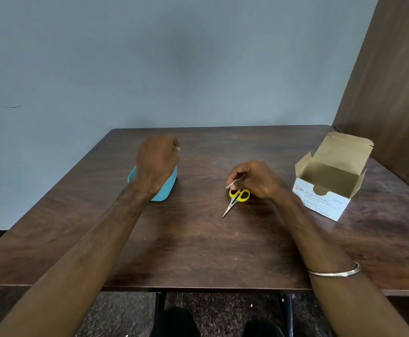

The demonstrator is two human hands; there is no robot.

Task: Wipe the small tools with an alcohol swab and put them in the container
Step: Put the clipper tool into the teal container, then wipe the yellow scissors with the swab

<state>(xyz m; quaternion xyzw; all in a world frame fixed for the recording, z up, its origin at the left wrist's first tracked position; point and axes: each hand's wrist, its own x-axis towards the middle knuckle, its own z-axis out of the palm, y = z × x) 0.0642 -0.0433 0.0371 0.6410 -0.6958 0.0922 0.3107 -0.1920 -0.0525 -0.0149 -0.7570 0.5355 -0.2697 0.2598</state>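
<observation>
A teal container [167, 188] stands on the table left of centre, mostly hidden behind my left hand [157, 159]. That hand hovers over it with its fingers curled in. A small pale tip shows at the fingers, and I cannot tell what it is. Small scissors with yellow handles [238, 195] lie flat near the table's middle, blades pointing toward me. My right hand [257, 178] sits just above the scissor handles and pinches a white alcohol swab [234, 183] between thumb and fingers.
An open box of alcohol swabs [330, 181] stands at the right, flap up. The dark wooden table [198, 251] meets a grey wall at the back and a wood panel at the right. A metal bangle [334, 271] circles my right forearm.
</observation>
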